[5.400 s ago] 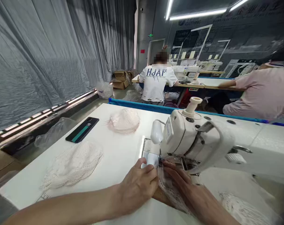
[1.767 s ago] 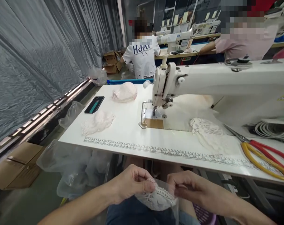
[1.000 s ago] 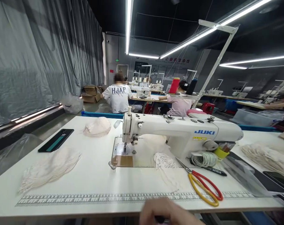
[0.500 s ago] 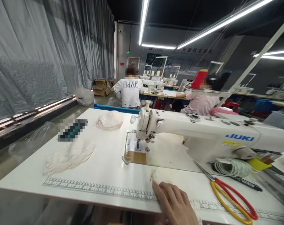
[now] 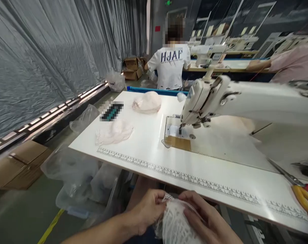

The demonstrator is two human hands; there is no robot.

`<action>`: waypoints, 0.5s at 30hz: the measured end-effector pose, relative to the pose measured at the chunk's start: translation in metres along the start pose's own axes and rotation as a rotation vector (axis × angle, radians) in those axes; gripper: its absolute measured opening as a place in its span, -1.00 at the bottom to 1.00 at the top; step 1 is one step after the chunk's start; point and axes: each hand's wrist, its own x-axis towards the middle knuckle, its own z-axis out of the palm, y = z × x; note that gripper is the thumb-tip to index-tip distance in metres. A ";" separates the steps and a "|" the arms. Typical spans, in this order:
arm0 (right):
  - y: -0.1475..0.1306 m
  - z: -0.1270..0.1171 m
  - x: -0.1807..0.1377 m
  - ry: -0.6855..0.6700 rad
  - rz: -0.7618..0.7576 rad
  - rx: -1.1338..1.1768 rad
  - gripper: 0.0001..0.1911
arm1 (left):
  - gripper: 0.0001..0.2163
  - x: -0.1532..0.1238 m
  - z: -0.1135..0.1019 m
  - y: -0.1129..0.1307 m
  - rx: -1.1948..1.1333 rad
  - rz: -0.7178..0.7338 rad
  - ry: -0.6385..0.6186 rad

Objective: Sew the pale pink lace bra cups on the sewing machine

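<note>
L hand [image 5: 152, 207] + R hand [image 5: 207, 217] both pinching the lace [image 5: 178, 220], bottom ctr, prob straightening it, so next move needs a steady grip imo.

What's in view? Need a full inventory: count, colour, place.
Table: 1, white, centre
Lace: 1 bunch, white, bottom centre
Machines: several, white, table's right and background
Ruler: 1, black markings, table's near edge
Scissors: 1, red and yellow, table's right end
Fabric piles: 2, pale, table's left half
Blurred item: 1, black and green, table's left edge
Bar: 1, blue, table's far edge
Boxes: at least 2, brown, left and back
Bags: several, clear, left
Tape: 1 strip, yellow, bottom left
Curtain: 1, grey, left
Co-workers: at least 2, white and pink tops, beyond table
Left hand: 1, bare, on lace
Right hand: 1, bare, on lace
</note>
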 end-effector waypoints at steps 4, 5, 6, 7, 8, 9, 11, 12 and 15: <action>0.016 0.011 0.001 -0.048 -0.007 -0.125 -0.71 | -0.51 -0.014 0.004 0.004 -0.104 -0.056 -0.019; 0.016 0.012 0.000 -0.055 -0.008 -0.134 -0.70 | -0.51 -0.016 0.003 0.004 -0.096 -0.060 -0.017; 0.016 0.012 -0.002 -0.061 -0.012 -0.127 -0.69 | -0.51 -0.017 0.002 0.004 -0.076 -0.060 -0.018; 0.015 0.012 -0.004 -0.073 -0.021 -0.106 -0.69 | -0.51 -0.019 0.001 0.003 -0.049 -0.057 -0.022; 0.013 0.013 -0.005 -0.093 -0.026 -0.077 -0.69 | -0.51 -0.020 0.000 0.003 -0.023 -0.050 -0.027; 0.012 0.014 -0.006 -0.113 -0.026 -0.045 -0.68 | -0.52 -0.020 0.000 0.003 -0.004 -0.043 -0.031; 0.011 0.017 -0.007 -0.120 -0.003 -0.007 -0.67 | -0.54 -0.022 0.000 0.003 0.017 -0.028 -0.039; 0.011 0.019 -0.007 -0.103 0.016 -0.012 -0.66 | -0.57 -0.022 0.000 0.003 0.016 -0.021 -0.044; 0.017 0.025 -0.005 -0.015 0.048 -0.093 -0.65 | -0.69 -0.026 0.000 0.003 -0.015 -0.014 -0.094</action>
